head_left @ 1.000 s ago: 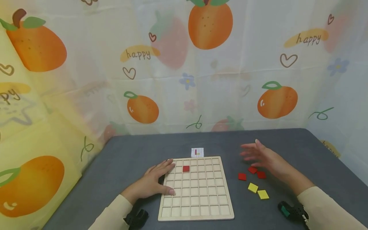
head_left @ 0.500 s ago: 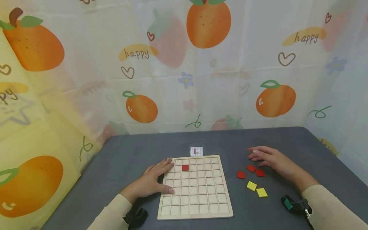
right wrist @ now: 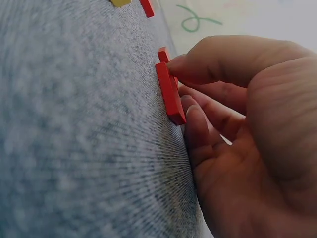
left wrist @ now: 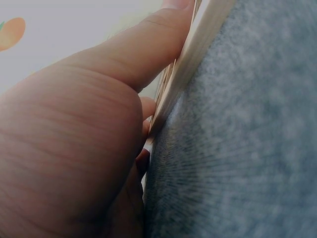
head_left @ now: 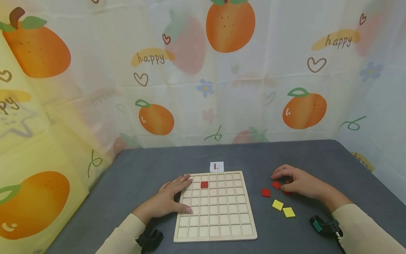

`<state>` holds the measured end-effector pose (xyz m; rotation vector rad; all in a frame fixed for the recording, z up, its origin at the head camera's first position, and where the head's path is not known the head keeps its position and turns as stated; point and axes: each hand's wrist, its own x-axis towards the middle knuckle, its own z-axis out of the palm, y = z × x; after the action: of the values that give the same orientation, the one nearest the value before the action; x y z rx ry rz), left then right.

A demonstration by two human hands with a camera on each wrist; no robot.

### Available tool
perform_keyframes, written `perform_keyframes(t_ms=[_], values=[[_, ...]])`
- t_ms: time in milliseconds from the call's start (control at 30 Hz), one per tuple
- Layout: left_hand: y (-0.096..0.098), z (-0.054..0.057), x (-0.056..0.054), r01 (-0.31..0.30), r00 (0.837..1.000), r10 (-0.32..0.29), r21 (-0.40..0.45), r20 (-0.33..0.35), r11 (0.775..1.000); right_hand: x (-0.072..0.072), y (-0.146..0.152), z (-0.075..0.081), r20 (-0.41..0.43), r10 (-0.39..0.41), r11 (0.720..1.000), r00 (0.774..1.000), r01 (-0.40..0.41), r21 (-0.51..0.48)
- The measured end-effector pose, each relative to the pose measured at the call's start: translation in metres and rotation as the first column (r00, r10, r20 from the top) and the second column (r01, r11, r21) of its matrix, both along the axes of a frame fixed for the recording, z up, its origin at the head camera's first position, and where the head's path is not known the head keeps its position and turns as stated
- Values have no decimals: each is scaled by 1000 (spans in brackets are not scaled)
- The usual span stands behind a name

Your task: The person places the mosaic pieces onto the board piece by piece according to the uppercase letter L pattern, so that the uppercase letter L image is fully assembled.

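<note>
A pale wooden grid board (head_left: 217,231) lies on the table, with one red square tile (head_left: 204,185) in a cell of its second row. My left hand (head_left: 166,200) rests along the board's left side; its thumb lies on the grid in the head view. The left wrist view shows that thumb over the board's edge (left wrist: 181,69). To the right of the board, my right hand (head_left: 301,182) is low over loose red tiles (head_left: 276,185). In the right wrist view, its thumb and curled fingers are at opposite ends of a flat-lying red tile (right wrist: 170,94), partly hidden from the head view.
Another red tile (head_left: 266,193) and two yellow tiles (head_left: 277,205) lie between the board and my right forearm. A small printed grid card (head_left: 217,167) sits at the board's far edge. A fruit-patterned curtain (head_left: 190,116) hangs behind the dark grey table (head_left: 152,157).
My right hand first drew back to the right, then came down onto the red tiles, its fingers curling in. The left hand and the board stay put.
</note>
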<state>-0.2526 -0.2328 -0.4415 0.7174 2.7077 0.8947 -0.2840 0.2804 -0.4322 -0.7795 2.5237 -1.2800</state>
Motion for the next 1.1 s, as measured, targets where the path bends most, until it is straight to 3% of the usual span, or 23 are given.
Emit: perform_keyframes(t_ms=[233, 567, 867, 1100], values=[[0, 0, 1, 14, 1000, -13, 18, -20, 1000, 1, -3, -3, -51, -50, 999, 997, 50, 0], [0, -2, -1, 6, 1000, -6, -2, -14, 1000, 4, -14, -7, -85, -213, 977, 973, 214, 7], [2, 5, 2, 22, 1000, -22, 2, -15, 1000, 6, -14, -3, -44, -269, 962, 962, 267, -55], [1, 4, 2, 18, 1000, -18, -1, -17, 1000, 8, -19, -1, -8, -260, 961, 966, 258, -101]])
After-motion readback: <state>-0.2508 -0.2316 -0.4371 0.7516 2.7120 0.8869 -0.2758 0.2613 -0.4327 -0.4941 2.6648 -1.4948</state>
